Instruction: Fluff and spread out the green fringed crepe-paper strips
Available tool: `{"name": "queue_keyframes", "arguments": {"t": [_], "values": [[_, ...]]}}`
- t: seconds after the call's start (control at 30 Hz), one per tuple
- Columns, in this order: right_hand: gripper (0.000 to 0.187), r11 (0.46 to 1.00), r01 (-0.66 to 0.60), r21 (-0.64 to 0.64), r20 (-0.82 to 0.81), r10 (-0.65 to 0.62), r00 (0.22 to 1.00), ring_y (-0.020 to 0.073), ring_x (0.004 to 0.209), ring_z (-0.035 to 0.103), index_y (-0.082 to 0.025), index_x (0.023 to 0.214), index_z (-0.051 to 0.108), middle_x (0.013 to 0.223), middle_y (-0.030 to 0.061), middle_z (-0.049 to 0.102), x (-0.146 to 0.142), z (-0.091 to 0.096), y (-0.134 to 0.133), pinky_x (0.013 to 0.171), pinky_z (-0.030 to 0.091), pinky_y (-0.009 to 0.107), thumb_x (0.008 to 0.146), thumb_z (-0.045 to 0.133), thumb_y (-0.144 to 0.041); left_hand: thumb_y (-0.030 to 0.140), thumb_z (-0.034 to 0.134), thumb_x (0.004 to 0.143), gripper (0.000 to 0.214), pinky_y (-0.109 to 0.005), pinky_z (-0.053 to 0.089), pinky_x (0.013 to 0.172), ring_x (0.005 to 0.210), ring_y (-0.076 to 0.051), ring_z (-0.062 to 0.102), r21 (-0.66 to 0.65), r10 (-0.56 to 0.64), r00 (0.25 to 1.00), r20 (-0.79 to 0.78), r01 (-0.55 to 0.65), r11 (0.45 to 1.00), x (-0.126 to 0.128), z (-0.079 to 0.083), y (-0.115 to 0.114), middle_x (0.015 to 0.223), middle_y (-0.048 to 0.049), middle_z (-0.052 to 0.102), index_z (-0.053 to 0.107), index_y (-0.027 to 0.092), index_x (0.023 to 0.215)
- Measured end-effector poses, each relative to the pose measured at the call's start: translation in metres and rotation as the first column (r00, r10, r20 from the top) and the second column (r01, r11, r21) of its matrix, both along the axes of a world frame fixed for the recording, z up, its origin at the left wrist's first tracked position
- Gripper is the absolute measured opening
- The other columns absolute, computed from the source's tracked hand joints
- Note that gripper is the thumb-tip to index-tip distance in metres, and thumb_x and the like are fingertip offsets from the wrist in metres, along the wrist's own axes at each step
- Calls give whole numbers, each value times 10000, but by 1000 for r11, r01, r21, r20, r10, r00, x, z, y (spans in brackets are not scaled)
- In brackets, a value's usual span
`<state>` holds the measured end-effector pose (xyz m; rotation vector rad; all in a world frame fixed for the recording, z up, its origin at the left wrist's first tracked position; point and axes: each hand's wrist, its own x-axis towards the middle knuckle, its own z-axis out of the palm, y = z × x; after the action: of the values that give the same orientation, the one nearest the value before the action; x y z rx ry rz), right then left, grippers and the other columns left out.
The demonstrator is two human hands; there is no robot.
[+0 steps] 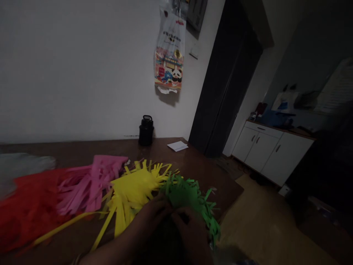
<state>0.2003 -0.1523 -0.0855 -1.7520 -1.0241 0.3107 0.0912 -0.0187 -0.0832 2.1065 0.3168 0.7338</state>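
Observation:
My left hand (pixel 154 214) and my right hand (pixel 190 226) are close together at the near edge of a green fringed piece (pixel 183 195). The fingers of both are bent and pinched, their tips almost meeting on the green material. Shadow hides exactly what lies between the fingertips. Just left of my hands is a yellow fringed piece (pixel 138 184), its strips spreading out and partly behind my left hand. Beyond it are a pink fringed piece (pixel 96 180) and a red heap of similar-looking material (pixel 33 206). One long yellow strip (pixel 68 222) trails across toward the red.
A black lidded bottle (pixel 146 131) stands on the brown table (pixel 217 176) against the wall, with white papers (pixel 178 146) to its right. Pale plastic (pixel 24 165) lies at far left. A printed bag (pixel 169 55) hangs above. White cabinets (pixel 264 151) stand across the floor.

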Motion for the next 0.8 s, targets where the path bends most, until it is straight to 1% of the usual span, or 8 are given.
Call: {"name": "queue_keyframes", "arguments": {"t": [0.1,0.23,0.33,0.5,0.7,0.8], "values": [[129,1000,-2,23,9,2,1000,210,798,685,-218,821,740,814,9,740,0,1,1,723,468,279,846,623,-265,345,523,870,243,-309,496,764,827,-220,632,1,-3,1000,-5,3,1000,0,0,0,850,-47,679,684,217,740],[112,1000,9,-12,7,-9,1000,215,800,682,-210,842,735,822,16,741,-1,1,0,727,466,280,831,655,-288,333,527,856,239,-310,487,749,808,-220,622,0,17,1000,-14,-17,1000,-1,1,-1,829,-48,670,684,212,723],[114,1000,-3,-24,18,3,1000,212,821,679,-212,838,733,836,14,739,-1,1,0,742,460,276,845,635,-270,330,523,852,240,-306,485,727,782,-215,621,-1,13,1000,-20,-13,1000,-1,2,-2,808,-45,667,678,209,714],[119,1000,-2,-1,16,2,1000,206,813,681,-222,826,744,827,5,743,0,1,-1,730,456,267,844,628,-243,335,526,855,228,-314,485,775,827,-218,617,4,8,1000,-16,-8,1000,1,3,-2,840,-42,678,674,219,725],[144,999,-33,-15,-24,32,999,204,825,683,-232,816,745,823,-1,742,1,2,-1,733,458,264,862,608,-245,326,527,846,228,-305,478,736,783,-208,610,5,18,999,-35,-17,1000,0,1,-1,794,-30,666,672,223,702],[147,1000,-18,-18,-12,18,1000,205,830,678,-230,817,744,832,1,741,0,3,-2,737,450,264,863,605,-237,335,525,848,232,-303,481,735,792,-209,622,1,7,999,-39,-7,1000,-1,3,-2,812,-35,669,671,215,712]]}}
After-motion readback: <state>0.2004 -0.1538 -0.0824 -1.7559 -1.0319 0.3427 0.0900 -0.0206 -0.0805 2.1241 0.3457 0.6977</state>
